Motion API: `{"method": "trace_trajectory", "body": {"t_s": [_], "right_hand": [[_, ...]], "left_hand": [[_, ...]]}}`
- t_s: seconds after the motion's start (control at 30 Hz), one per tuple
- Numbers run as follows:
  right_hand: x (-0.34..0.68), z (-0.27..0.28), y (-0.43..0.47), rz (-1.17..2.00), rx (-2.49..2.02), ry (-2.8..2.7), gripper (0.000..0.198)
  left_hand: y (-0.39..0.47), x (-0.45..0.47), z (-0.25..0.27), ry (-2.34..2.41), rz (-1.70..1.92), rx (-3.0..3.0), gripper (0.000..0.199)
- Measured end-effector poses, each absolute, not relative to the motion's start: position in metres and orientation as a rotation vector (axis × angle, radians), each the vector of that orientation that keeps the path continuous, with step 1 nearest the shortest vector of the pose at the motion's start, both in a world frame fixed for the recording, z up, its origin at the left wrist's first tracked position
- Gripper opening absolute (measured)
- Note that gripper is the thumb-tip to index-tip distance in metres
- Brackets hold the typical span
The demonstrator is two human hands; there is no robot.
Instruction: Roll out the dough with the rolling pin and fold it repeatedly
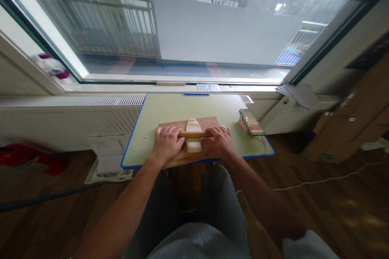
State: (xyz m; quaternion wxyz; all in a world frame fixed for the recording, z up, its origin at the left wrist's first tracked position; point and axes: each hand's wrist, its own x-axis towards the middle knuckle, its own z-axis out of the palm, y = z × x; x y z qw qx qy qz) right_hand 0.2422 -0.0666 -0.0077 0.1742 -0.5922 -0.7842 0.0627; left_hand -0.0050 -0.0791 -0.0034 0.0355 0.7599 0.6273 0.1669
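Note:
A wooden rolling pin (195, 134) lies crosswise over a pale, flattened strip of dough (193, 145). My left hand (169, 141) is closed on the pin's left end, and my right hand (219, 141) is closed on its right end. The dough runs lengthwise under the pin, showing on both its far and near sides. Beneath it is a wooden board (209, 122), resting on a pale green mat with a blue rim (133, 131). Part of a thin, pale ring-shaped edge (224, 127) shows behind my right hand.
A partly pixelated item (251, 123) sits at the mat's right side. A window sill (127, 88) and radiator (75, 119) lie beyond. A red fire extinguisher (33, 158) is at left, a cardboard box (343, 117) at right. A pale cable (304, 185) crosses the floor.

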Motion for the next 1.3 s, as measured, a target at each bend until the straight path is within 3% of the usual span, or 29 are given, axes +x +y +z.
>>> {"method": "trace_trajectory", "body": {"t_s": [0.37,0.57,0.97,1.3], "right_hand": [[0.247,0.000,-0.109,0.190,-1.623,-2.210,0.026],[0.231,-0.012,-0.115,0.050,-1.678,-2.059,0.044],[0.218,-0.011,-0.067,0.004,-1.921,-2.074,0.048],[0.224,-0.021,-0.112,-0.011,-1.839,-2.053,0.054]], "left_hand": [[-0.118,-0.005,0.005,1.870,0.578,2.308,0.036],[-0.111,0.004,-0.003,1.946,0.623,2.218,0.050],[-0.068,0.013,-0.004,2.106,0.505,2.255,0.051],[-0.114,0.008,-0.012,2.022,0.622,2.273,0.056]]}}
